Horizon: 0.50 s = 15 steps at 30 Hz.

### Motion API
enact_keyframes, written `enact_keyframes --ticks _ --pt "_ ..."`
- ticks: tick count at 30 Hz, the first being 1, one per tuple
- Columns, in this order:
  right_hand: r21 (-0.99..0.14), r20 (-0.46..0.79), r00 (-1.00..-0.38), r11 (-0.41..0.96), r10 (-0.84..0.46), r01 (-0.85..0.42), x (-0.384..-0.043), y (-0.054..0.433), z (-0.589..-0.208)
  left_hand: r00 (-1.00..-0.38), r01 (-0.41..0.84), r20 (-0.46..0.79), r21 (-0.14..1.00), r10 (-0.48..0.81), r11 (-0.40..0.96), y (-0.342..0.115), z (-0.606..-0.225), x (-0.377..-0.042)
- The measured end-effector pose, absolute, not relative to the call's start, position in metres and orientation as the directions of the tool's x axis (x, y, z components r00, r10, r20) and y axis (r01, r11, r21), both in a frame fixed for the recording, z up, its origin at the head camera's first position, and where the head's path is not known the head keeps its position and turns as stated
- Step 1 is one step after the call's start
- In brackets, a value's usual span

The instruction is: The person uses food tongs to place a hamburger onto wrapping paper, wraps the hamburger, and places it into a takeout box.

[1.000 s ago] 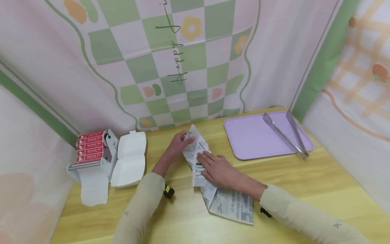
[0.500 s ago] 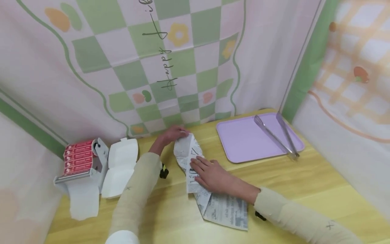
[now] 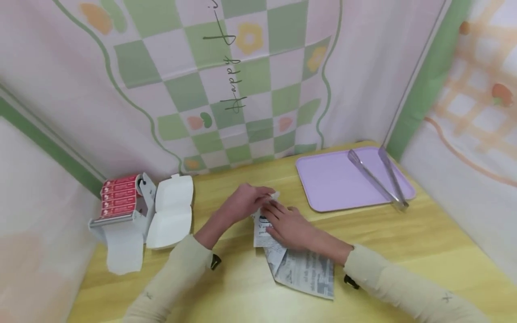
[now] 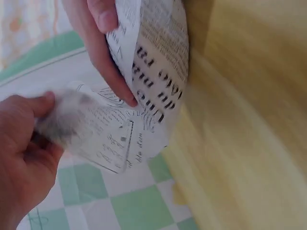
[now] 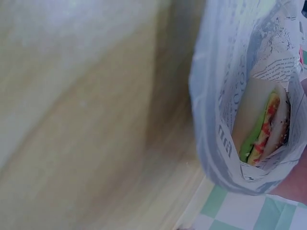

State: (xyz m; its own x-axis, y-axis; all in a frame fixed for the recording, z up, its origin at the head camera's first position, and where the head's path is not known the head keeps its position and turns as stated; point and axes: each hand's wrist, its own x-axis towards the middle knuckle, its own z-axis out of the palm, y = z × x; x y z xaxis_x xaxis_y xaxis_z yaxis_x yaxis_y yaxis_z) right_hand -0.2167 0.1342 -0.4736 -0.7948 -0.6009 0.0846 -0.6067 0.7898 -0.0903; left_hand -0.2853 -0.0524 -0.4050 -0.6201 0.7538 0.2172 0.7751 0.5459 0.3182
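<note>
A sandwich (image 5: 268, 129) with green leaf, a yellow layer and red sauce shows through the open end of a newspaper-print wrapping paper (image 5: 206, 120) in the right wrist view. From the head view, the paper (image 3: 307, 273) lies on the table, its near end spread flat. My left hand (image 3: 242, 202) pinches its far end and holds it folded over toward my right hand (image 3: 291, 229). Those right fingers lie extended on the wrapped part. In the left wrist view, the pinched paper end blurs between left thumb and fingers.
A purple tray (image 3: 327, 184) with metal tongs (image 3: 375, 179) stands at the right. On the left are an opened white takeaway box (image 3: 171, 215) and a dispenser with red-printed packs (image 3: 121, 197). A checkered curtain (image 3: 242, 89) hangs behind the wooden table (image 3: 226, 291).
My left hand first shifted back to the paper's far edge, then came forward and right, folding that end over toward my right hand. The right hand stayed on the paper.
</note>
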Motion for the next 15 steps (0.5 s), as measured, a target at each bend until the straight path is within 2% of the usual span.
enact_keyframes --ticks 2,6,8,10,15 --pt "-0.116 0.064 -0.801 0.793 -0.595 -0.598 -0.217 0.136 -0.473 -0.650 0.741 0.187 0.368 0.736 0.561 -0.055 -0.411 -0.288" --pt "-0.144 0.070 -0.799 0.787 -0.597 -0.600 -0.217 0.138 -0.473 -0.783 0.596 0.106 0.414 0.614 0.688 -0.066 -0.426 -0.301" --pt "-0.164 0.075 -0.803 0.787 -0.592 -0.595 -0.217 0.138 -0.472 -0.817 0.542 0.075 0.436 0.571 0.718 -0.071 -0.432 -0.307" --pt "-0.179 0.083 -0.807 0.787 -0.585 -0.590 -0.216 0.138 -0.471 -0.827 0.524 0.070 0.460 0.558 0.717 -0.074 -0.437 -0.311" --pt "-0.189 0.126 -0.822 0.800 -0.556 -0.570 -0.214 0.137 -0.471 -0.806 0.551 0.121 0.511 0.580 0.660 -0.078 -0.441 -0.317"
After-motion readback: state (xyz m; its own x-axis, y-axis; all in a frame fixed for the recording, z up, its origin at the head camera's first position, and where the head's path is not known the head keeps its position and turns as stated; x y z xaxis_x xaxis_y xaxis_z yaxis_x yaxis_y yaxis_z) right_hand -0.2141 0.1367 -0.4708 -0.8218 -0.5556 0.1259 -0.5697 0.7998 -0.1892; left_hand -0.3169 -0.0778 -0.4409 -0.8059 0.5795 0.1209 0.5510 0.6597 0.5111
